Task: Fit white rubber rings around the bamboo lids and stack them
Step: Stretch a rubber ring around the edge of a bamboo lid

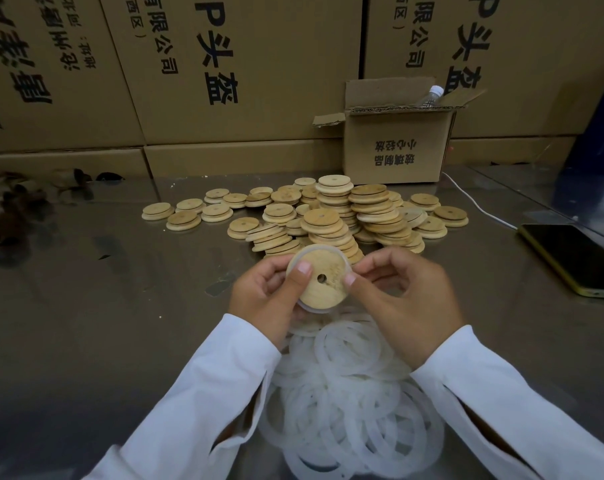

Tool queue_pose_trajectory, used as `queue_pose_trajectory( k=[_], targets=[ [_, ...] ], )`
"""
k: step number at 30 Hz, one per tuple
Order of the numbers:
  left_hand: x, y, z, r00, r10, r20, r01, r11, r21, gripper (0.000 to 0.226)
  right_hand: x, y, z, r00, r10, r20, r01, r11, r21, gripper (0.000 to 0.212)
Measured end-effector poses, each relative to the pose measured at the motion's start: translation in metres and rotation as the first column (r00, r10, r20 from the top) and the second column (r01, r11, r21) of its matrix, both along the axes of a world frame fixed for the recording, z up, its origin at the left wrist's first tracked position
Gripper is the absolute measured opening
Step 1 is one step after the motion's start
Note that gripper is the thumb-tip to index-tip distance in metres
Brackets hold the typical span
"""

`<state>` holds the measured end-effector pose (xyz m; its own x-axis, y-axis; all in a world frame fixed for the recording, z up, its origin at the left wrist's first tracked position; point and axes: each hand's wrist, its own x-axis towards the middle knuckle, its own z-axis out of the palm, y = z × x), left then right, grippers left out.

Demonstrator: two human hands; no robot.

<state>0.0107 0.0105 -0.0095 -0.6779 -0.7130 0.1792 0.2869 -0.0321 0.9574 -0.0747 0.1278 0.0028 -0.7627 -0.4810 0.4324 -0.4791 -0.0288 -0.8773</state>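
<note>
Round pale bamboo lid (323,284), small centre hole, white rubber ring (314,248) partly round its rim, near centre above loose rings (349,393). Gripped by curled left hand (262,296); right hand (397,299) pinching right rim.

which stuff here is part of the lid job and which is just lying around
Job: left hand, right hand, held lid, ring going on it, lid pile, ring heap.
Lying about: phone, cable, small open box, bottle, big cartons.

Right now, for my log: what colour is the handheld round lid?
The round bamboo lid is pale tan; head view.
</note>
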Motion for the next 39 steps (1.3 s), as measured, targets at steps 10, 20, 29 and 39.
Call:
queue_pose_trajectory(
  k=[10, 20, 29, 39],
  targets=[
    [-0.001, 0.000, 0.000, 1.000, 0.008, 0.019, -0.008, 1.000, -0.018, 0.015, -0.001, 0.001, 0.001, 0.998, -0.060, 0.005, 0.059, 0.997, 0.054, 0.007],
    [-0.003, 0.004, -0.003, 1.000, -0.001, 0.019, 0.002, 0.998, -0.058, 0.026, -0.007, 0.004, 0.006, 0.997, -0.073, 0.021, 0.071, 0.992, 0.104, 0.015],
    [-0.002, 0.007, 0.001, 0.999, 0.036, -0.026, -0.038, 0.994, -0.100, 0.034, -0.008, 0.005, 0.011, 0.997, -0.052, 0.063, 0.043, 0.991, 0.128, 0.017],
    [0.000, 0.001, 0.001, 0.993, -0.070, -0.092, 0.071, 0.997, 0.006, 0.032, -0.003, 0.008, 0.020, 0.962, 0.095, 0.256, -0.106, 0.994, 0.031, 0.015]
  ],
)
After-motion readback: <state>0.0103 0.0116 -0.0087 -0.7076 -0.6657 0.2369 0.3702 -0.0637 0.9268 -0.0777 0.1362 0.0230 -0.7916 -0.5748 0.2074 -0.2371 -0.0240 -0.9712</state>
